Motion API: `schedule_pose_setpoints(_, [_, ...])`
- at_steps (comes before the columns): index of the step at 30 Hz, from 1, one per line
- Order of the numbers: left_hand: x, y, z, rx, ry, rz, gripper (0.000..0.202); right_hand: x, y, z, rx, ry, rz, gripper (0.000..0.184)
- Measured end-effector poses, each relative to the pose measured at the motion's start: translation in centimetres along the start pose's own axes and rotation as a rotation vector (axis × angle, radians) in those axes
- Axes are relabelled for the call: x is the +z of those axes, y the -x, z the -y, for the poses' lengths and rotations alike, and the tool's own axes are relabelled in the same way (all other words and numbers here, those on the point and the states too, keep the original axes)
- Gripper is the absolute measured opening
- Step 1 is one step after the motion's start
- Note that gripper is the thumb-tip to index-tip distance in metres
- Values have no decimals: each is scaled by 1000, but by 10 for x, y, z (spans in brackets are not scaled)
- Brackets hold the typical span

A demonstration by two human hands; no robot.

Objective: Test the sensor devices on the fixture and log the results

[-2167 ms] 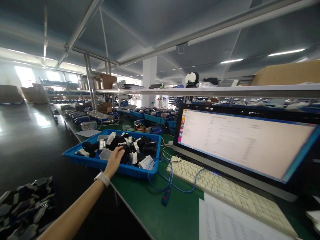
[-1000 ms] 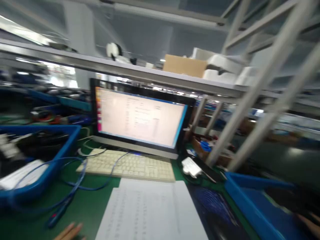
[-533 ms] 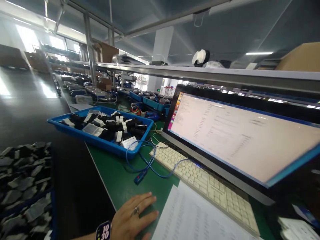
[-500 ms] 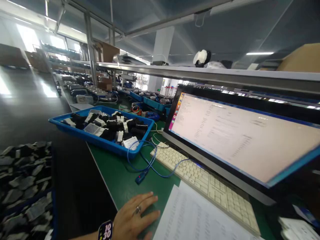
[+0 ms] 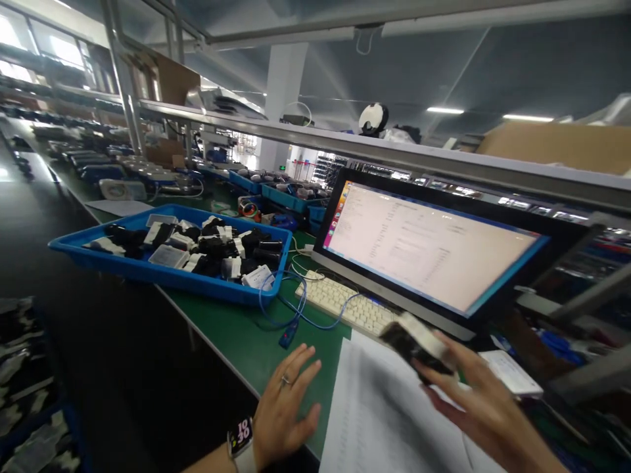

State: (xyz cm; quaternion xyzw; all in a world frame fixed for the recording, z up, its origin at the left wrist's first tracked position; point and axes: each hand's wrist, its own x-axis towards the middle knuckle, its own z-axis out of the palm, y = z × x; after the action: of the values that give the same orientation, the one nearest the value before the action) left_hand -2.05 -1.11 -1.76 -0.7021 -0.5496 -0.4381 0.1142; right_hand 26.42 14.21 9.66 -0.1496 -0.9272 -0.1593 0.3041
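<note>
My left hand [image 5: 284, 408] lies open on the green bench mat [image 5: 236, 338], fingers spread, beside a printed sheet [image 5: 379, 414]; a watch is on its wrist. My right hand [image 5: 473, 401] hovers over the sheet and grips a small black and white part [image 5: 414, 341], blurred by motion. Behind the sheet are a cream keyboard [image 5: 345, 307] and a lit monitor [image 5: 424, 246]. A blue tray [image 5: 162, 274] full of several similar black and white parts stands to the left.
A blue cable [image 5: 290, 315] loops from the tray's corner to the keyboard. A long shelf rail [image 5: 394, 154] runs overhead with a cardboard box [image 5: 552, 144] on it. More blue trays and equipment line the bench further back. A dark aisle floor lies to the left.
My right hand has come into view from the right with a small part in it. The left hand stays flat on the mat. The view has swung slightly right.
</note>
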Motion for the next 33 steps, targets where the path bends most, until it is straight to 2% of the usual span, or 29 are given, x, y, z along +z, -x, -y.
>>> schedule_pose_setpoints(3, [-9,-3,4,-69,29,-35,56,58,-45,35,-165,-87,35,31])
schedule_pose_setpoints(5, [-16,-5,9,-91,19,-57,55,92,-67,47,-255,-101,22,29])
schedule_pose_setpoints(7, [-22,-7,15,-103,-5,-74,54,114,-76,48,-347,-86,5,25])
schedule_pose_setpoints(9, [-24,-9,21,-118,-27,-73,53,123,-74,43,-402,-60,8,21])
schedule_pose_setpoints(12, [-21,-16,25,-123,-26,-40,54,119,-59,37,-446,-45,63,17])
schedule_pose_setpoints(16, [-12,-38,22,-59,19,41,54,95,-42,46,-460,-43,66,17])
schedule_pose_setpoints(18, [-10,-48,20,-2,39,123,54,79,-32,53,-349,-21,42,19])
schedule_pose_setpoints(20, [-12,-54,22,53,50,202,59,63,-18,58,-163,12,42,24])
schedule_pose_setpoints(22, [-15,-55,27,93,36,249,63,51,2,60,13,45,71,27])
schedule_pose_setpoints(24, [-17,-53,35,134,7,272,62,44,26,59,127,65,127,30])
schedule_pose_setpoints(29, [-12,-51,48,223,-35,270,44,51,71,56,312,36,291,40])
schedule_pose_setpoints(33, [-2,-55,50,213,-60,199,37,55,72,54,500,-129,349,42])
